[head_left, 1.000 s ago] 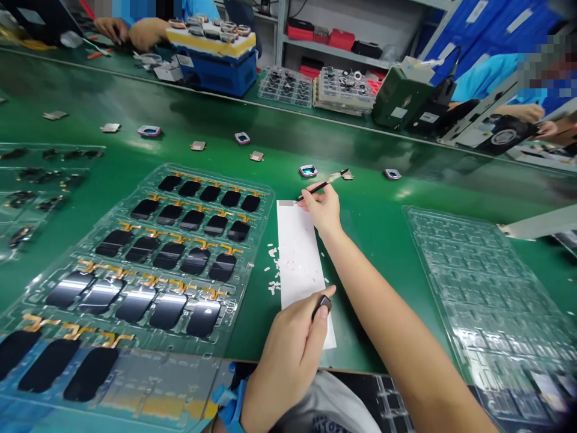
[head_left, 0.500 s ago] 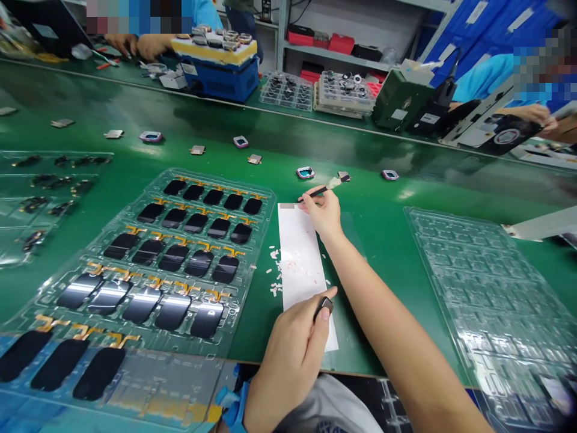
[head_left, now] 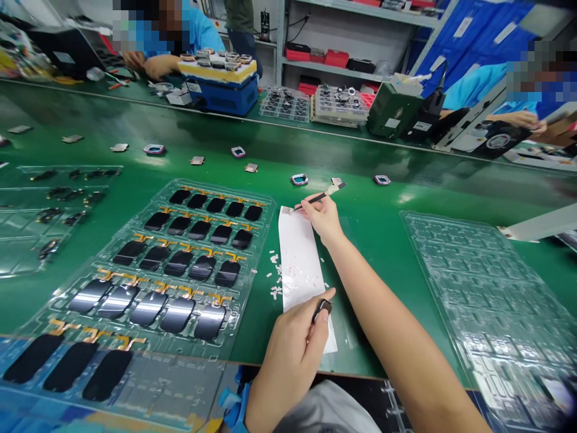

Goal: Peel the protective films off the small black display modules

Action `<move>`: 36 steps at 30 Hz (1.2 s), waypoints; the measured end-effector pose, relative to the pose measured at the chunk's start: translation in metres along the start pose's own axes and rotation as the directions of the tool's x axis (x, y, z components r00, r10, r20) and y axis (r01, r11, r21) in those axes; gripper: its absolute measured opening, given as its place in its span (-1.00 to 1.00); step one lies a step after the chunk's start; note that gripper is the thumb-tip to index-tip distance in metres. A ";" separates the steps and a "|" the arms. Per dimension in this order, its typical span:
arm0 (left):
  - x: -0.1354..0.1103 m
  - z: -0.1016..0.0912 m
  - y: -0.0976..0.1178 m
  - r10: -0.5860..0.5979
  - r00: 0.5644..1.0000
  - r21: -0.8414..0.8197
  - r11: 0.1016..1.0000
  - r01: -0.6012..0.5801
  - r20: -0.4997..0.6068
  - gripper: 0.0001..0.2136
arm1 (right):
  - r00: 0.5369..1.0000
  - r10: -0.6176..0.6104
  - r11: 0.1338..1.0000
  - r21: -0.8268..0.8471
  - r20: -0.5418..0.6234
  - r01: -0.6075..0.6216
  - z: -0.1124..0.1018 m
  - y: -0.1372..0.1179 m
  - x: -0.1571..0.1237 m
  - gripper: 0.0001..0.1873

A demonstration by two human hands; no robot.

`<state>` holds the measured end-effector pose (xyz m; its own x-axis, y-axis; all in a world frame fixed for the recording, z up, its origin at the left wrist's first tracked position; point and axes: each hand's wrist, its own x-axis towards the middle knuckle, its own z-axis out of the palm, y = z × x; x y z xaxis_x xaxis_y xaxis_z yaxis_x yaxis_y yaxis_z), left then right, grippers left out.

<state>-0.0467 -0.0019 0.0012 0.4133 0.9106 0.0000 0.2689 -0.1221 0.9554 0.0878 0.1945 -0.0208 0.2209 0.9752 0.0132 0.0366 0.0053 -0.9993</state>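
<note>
Since the earlier frame, the tip of a thin black stick (head_left: 318, 198) has been brought down onto the upper end of a white paper strip (head_left: 300, 264). The stick is pinched between the thumb and fingers of the right hand (head_left: 322, 219), so this grip is closed. Its long axis is lying slanted: the tip is pointed down and left from the grip, at the strip's corner, while a whitish end is held out up and right. The strip is placed just left of the grip, and its long axis is running toward the person. The right hand is nearer to its upper end. A small dark piece (head_left: 322, 310) is held closed in the left hand (head_left: 288, 355), at the strip's lower end. White flecks (head_left: 274, 282) are scattered left of the strip.
</note>
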 end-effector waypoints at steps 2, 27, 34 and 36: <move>0.000 0.001 0.000 -0.035 0.999 -0.041 0.999 0.036 0.003 -0.65 | 0.999 0.022 1.000 0.021 0.043 -0.023 -0.002 -0.007 -0.002 -0.79; -0.010 -0.054 0.083 0.210 0.969 0.739 0.672 -0.045 -0.133 -0.79 | 0.983 0.059 0.998 -0.047 0.172 -0.052 -0.018 0.008 0.016 -0.72; 0.055 -0.070 0.069 0.059 0.986 0.930 0.329 -0.166 0.155 -0.77 | 0.975 0.033 0.999 -0.029 0.221 -0.028 -0.019 0.013 0.017 -0.69; 0.085 -0.078 0.053 0.071 0.982 0.920 0.343 -0.188 0.174 -0.78 | 0.977 0.029 1.000 -0.015 0.212 -0.027 -0.019 0.015 0.017 -0.69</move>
<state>-0.0648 0.0999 0.0743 0.5763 0.8171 0.0165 0.8154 -0.5762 0.0561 0.1101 0.2066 -0.0345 0.0105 0.9997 -0.0238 0.0455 -0.0242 -0.9987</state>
